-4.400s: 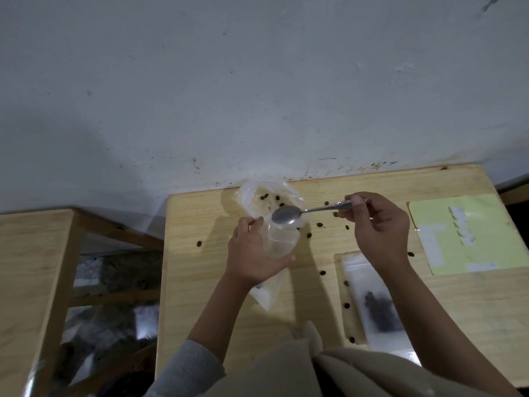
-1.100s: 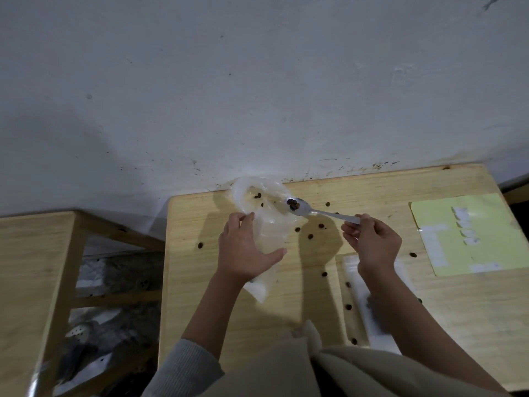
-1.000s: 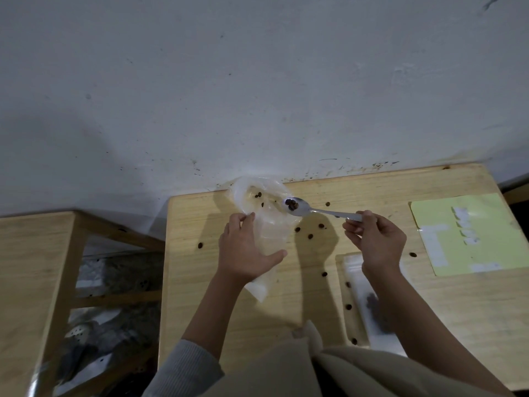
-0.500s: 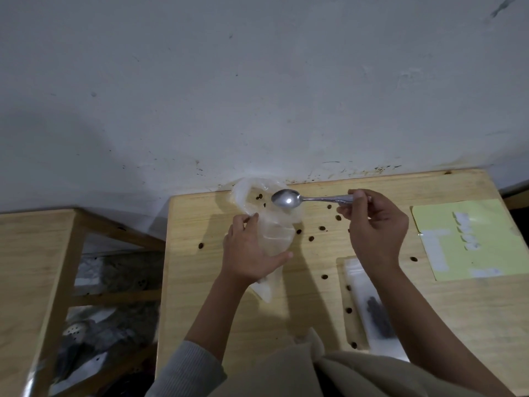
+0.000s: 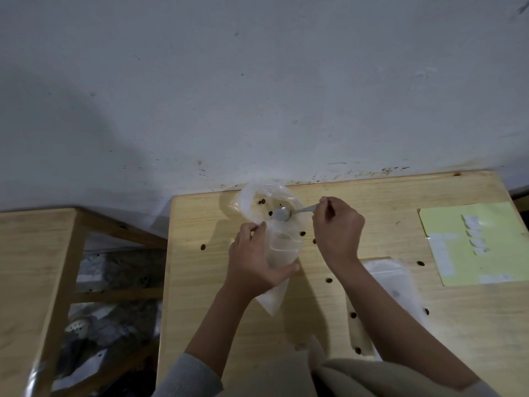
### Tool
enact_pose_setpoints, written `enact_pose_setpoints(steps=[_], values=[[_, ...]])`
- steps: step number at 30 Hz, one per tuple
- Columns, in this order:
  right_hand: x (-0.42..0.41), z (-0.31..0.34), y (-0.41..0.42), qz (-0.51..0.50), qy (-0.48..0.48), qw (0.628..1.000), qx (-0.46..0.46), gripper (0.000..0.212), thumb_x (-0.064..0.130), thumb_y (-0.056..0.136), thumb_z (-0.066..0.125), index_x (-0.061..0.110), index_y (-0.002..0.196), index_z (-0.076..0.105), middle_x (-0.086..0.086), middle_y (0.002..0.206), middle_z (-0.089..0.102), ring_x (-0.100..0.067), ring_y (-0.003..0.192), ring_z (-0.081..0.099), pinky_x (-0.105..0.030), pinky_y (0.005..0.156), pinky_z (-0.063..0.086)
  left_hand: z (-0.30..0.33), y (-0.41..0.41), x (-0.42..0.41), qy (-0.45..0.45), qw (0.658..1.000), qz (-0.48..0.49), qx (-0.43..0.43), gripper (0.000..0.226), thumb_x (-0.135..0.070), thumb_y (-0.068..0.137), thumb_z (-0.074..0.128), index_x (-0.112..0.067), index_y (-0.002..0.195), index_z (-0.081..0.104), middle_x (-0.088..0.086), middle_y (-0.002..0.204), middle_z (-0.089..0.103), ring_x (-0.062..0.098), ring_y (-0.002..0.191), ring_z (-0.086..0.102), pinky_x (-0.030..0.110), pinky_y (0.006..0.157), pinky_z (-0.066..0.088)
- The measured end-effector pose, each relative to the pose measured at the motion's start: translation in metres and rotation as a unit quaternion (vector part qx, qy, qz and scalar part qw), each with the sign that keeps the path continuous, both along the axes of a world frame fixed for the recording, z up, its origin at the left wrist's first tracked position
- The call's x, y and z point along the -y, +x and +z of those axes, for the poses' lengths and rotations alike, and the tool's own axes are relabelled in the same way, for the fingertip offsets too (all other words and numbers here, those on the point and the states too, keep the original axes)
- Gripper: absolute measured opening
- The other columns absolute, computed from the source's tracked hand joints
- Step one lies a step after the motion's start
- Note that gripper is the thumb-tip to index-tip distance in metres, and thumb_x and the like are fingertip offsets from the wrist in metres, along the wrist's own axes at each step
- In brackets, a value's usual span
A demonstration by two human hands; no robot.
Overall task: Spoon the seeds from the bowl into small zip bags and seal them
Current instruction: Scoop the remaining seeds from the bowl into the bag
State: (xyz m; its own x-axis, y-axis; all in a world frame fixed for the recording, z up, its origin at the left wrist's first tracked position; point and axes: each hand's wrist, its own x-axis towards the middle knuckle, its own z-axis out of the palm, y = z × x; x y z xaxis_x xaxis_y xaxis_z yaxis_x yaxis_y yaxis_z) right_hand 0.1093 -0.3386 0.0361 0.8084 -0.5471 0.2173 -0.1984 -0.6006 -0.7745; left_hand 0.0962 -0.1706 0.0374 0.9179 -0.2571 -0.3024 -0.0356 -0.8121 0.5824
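My left hand (image 5: 254,260) grips a small clear zip bag (image 5: 282,247), fingers and thumb curled round its middle so the open mouth faces up and away from me while its lower corner hangs down past my wrist toward the wooden table (image 5: 380,202). My right hand (image 5: 337,227) pinches the handle of a metal spoon (image 5: 282,214), thumb and fingers closed on it, and the spoon's bowl sits over a larger crumpled clear bag (image 5: 259,196) lying at the table's far edge against the wall. A few dark seeds (image 5: 262,202) show inside that bag; I cannot tell whether the spoon carries any. More loose seeds lie scattered over the tabletop. Under my right forearm lies a flat clear bag (image 5: 400,285), and a yellow sheet (image 5: 486,224) with white labels rests at the table's right side.
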Motion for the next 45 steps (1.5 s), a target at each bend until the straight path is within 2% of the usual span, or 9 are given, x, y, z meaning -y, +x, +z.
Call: enact_pose_setpoints(steps=[5, 7, 11, 24, 28, 34, 38, 41, 45], values=[[-0.005, -0.009, -0.001, -0.066, 0.102, 0.992, -0.031, 0.038, 0.018, 0.093, 0.047, 0.003, 0.063, 0.064, -0.008, 0.053, 0.065, -0.019, 0.049, 0.062, -0.028, 0.050, 0.047, -0.001, 0.000, 0.000, -0.018, 1.000, 0.008, 0.002, 0.113, -0.077, 0.049, 0.062, -0.014, 0.141, 0.039, -0.004, 0.128, 0.038, 0.017, 0.119, 0.044, 0.043, 0.100, 0.042], [-0.008, -0.011, 0.000, -0.121, 0.194, 0.972, -0.046, 0.037, 0.012, 0.091, 0.050, 0.005, 0.058, 0.066, -0.005, 0.053, 0.066, -0.017, 0.050, 0.064, -0.028, 0.055, 0.051, -0.001, 0.000, 0.000, -0.022, 1.000, 0.011, -0.003, 0.115, -0.077, 0.049, 0.062, -0.013, 0.141, 0.039, -0.004, 0.127, 0.037, 0.016, 0.119, 0.044, 0.044, 0.100, 0.042], [-0.013, -0.017, -0.002, -0.195, 0.333, 0.920, -0.060, 0.041, 0.014, 0.088, 0.053, 0.022, 0.049, 0.063, -0.003, 0.053, 0.068, -0.023, 0.059, 0.069, -0.046, 0.071, 0.058, -0.002, -0.001, 0.000, -0.033, 0.999, 0.021, 0.000, 0.117, -0.078, 0.048, 0.060, -0.011, 0.141, 0.039, -0.003, 0.127, 0.038, 0.017, 0.119, 0.044, 0.044, 0.099, 0.043], [-0.008, -0.014, -0.003, -0.262, 0.400, 0.875, -0.071, 0.027, 0.013, 0.094, 0.050, 0.012, 0.070, 0.062, -0.011, 0.063, 0.068, -0.024, 0.065, 0.071, -0.047, 0.073, 0.059, -0.004, 0.004, -0.002, -0.034, 0.998, 0.042, 0.014, 0.115, -0.079, 0.047, 0.062, -0.014, 0.140, 0.041, -0.002, 0.125, 0.038, 0.019, 0.112, 0.049, 0.045, 0.094, 0.047], [-0.004, -0.013, -0.008, -0.263, 0.393, 0.879, -0.064, 0.027, 0.014, 0.094, 0.051, 0.014, 0.069, 0.062, -0.010, 0.064, 0.069, -0.023, 0.065, 0.071, -0.048, 0.074, 0.059, -0.006, 0.005, -0.002, -0.034, 0.998, 0.041, 0.015, 0.115, -0.079, 0.048, 0.062, -0.014, 0.140, 0.041, -0.002, 0.124, 0.039, 0.020, 0.112, 0.049, 0.045, 0.094, 0.047], [-0.010, -0.011, -0.004, -0.196, 0.322, 0.925, -0.038, 0.035, 0.017, 0.093, 0.053, 0.021, 0.060, 0.063, -0.006, 0.061, 0.070, -0.019, 0.062, 0.070, -0.046, 0.073, 0.058, -0.004, 0.003, 0.002, -0.036, 0.999, 0.027, 0.013, 0.115, -0.079, 0.048, 0.060, -0.014, 0.140, 0.040, -0.002, 0.126, 0.038, 0.018, 0.116, 0.047, 0.045, 0.096, 0.046], [-0.015, -0.008, 0.002, -0.112, 0.189, 0.975, -0.016, 0.035, 0.016, 0.094, 0.049, 0.008, 0.064, 0.065, -0.002, 0.059, 0.068, -0.014, 0.056, 0.066, -0.036, 0.061, 0.055, -0.003, 0.004, 0.003, -0.039, 0.999, 0.019, 0.016, 0.113, -0.078, 0.049, 0.059, -0.013, 0.140, 0.041, -0.001, 0.127, 0.039, 0.018, 0.116, 0.047, 0.045, 0.095, 0.046], [-0.015, -0.011, 0.007, -0.051, 0.095, 0.994, -0.001, 0.036, 0.018, 0.094, 0.046, 0.003, 0.066, 0.064, -0.009, 0.054, 0.064, -0.024, 0.048, 0.061, -0.037, 0.051, 0.049, -0.003, 0.005, 0.002, -0.042, 0.999, 0.015, 0.016, 0.113, -0.078, 0.049, 0.059, -0.012, 0.140, 0.041, -0.001, 0.128, 0.039, 0.018, 0.116, 0.046, 0.045, 0.096, 0.046], [-0.013, -0.014, 0.012, -0.030, 0.091, 0.995, -0.011, 0.034, 0.016, 0.094, 0.048, 0.001, 0.068, 0.065, -0.011, 0.054, 0.064, -0.027, 0.052, 0.063, -0.035, 0.056, 0.048, -0.005, 0.006, 0.001, -0.047, 0.999, 0.017, 0.014, 0.114, -0.078, 0.049, 0.060, -0.012, 0.140, 0.041, -0.001, 0.129, 0.038, 0.020, 0.114, 0.048, 0.046, 0.095, 0.046]])
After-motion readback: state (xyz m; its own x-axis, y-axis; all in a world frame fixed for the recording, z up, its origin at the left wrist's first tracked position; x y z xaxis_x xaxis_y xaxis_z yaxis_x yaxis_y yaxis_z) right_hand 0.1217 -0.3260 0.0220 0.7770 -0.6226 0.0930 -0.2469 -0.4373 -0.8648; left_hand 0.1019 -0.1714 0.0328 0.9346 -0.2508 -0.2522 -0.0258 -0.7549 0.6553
